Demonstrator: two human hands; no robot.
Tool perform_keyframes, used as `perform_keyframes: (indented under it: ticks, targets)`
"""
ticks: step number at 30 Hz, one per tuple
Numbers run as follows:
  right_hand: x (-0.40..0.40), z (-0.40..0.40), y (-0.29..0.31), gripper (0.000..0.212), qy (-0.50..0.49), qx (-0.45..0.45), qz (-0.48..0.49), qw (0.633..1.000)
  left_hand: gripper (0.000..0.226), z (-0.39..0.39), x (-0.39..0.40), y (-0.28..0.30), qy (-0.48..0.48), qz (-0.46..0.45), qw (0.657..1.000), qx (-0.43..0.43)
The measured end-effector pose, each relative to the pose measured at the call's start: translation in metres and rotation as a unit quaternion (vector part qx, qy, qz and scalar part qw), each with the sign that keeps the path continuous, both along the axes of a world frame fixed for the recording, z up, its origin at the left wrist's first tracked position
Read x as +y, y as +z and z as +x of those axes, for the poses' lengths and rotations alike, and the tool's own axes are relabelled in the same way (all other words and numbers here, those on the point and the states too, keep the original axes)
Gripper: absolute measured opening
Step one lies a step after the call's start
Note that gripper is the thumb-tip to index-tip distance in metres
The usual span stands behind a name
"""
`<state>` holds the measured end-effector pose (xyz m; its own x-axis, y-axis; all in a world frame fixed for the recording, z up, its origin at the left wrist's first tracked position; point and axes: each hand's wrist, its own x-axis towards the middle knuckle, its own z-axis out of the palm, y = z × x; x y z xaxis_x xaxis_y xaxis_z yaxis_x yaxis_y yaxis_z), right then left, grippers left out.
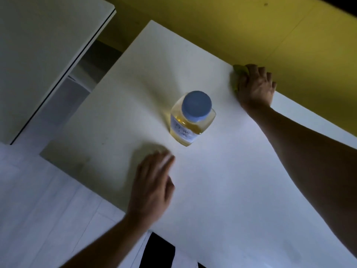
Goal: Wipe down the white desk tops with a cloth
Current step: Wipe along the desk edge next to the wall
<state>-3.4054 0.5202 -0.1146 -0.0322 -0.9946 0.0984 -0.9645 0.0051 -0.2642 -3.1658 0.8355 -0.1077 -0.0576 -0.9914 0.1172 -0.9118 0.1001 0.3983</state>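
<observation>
Right hand [256, 87] bunches a yellow-green cloth [238, 71] at the far edge of the white desk top [222, 180], fingers curled over it | left hand [152, 182] blurred, fingers straight, close together | cloth looks soft, light; best gripped wadded in the palm | blue-capped bottle [192, 118] stands mid-desk

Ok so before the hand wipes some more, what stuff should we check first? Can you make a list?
1. Cloth in hand: the right hand grips the green cloth at the desk's far edge. Ok.
2. Cloth touching the white desk top: it looks pressed on the surface. Ok.
3. Wiping path free: the bottle with a blue cap stands upright mid-desk, in the way. Not ok.
4. Left hand ready: fingers straight, blurred, near the bottle but apart from it, holding nothing. Ok.
5. Bottle cap tight: cannot tell.
6. Second desk wiped: cannot tell.
</observation>
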Motion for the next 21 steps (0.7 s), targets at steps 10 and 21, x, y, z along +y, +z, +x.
perform_keyframes:
  ticks: [10,21]
  targets:
    - [-0.001,-0.015,0.001,0.048,0.107,0.001,0.017,0.994,0.061,-0.159,-0.086,-0.004,-0.037,0.032,0.999,0.0]
    - [-0.039,0.047,0.011,0.043,0.151,-0.014,0.082,0.985,0.062,-0.182,-0.108,-0.011,0.003,0.028,0.997,-0.074]
